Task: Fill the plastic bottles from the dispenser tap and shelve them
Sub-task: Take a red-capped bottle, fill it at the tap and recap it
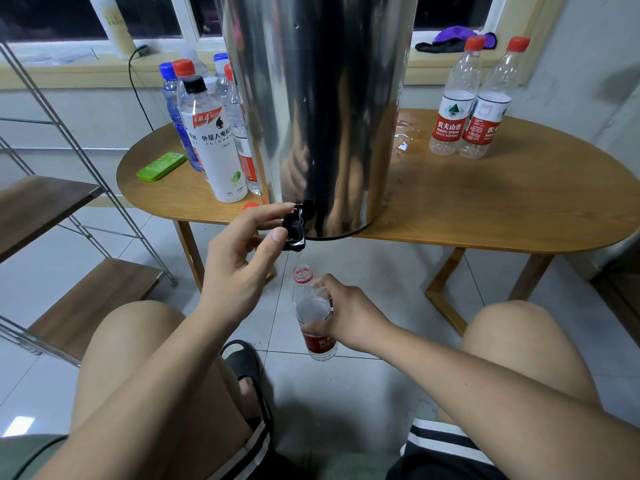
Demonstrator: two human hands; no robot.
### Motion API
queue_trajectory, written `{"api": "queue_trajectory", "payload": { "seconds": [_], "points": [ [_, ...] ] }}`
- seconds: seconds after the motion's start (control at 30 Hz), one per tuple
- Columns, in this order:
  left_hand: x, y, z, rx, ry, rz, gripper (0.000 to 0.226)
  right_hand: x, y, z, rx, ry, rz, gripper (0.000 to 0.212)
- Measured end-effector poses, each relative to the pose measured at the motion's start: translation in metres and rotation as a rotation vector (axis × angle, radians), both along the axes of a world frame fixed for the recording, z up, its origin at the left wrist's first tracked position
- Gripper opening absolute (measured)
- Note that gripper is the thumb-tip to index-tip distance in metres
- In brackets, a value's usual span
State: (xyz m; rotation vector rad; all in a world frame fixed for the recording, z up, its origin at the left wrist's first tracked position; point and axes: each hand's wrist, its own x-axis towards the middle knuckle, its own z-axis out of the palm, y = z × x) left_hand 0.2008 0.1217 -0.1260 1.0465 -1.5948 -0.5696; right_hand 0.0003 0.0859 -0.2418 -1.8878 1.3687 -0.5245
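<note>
Left hand (pixel 242 261) pinches the black tap (pixel 294 227) between thumb and forefinger; other fingers curled underneath, partly hidden by the palm. Right hand (pixel 346 318) grips the open bottle (pixel 313 315) round its middle, fingers wrapped, tips hidden behind it. Bottle is upright, off the floor between the knees, mouth right under the spout. Thin stream into the mouth, hard to make out; bottle partly full, level blurry. Steel dispenser (pixel 311 98) stands at near edge of wooden table (pixel 502 209), top cut off by frame. Capped bottle cluster (pixel 211 140) at its left, some hidden behind it. Two red-capped bottles (pixel 453 109) at its right, contents unclear. Loose red cap (pixel 251 206) by dispenser base, half hidden by fingers. Puddle (pixel 403 138) on table. Shelf rack (pixel 52 209) at left, cut off
</note>
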Motion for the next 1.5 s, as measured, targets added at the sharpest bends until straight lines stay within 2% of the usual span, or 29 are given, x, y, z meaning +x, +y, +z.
{"api": "queue_trajectory", "payload": {
  "seconds": [1.5],
  "points": [
    [-0.0024, -0.0012, -0.0004, 0.006, 0.005, 0.029, 0.031, -0.0021, -0.0017, -0.0036, -0.031, -0.006, -0.018, 0.076]
  ]
}}
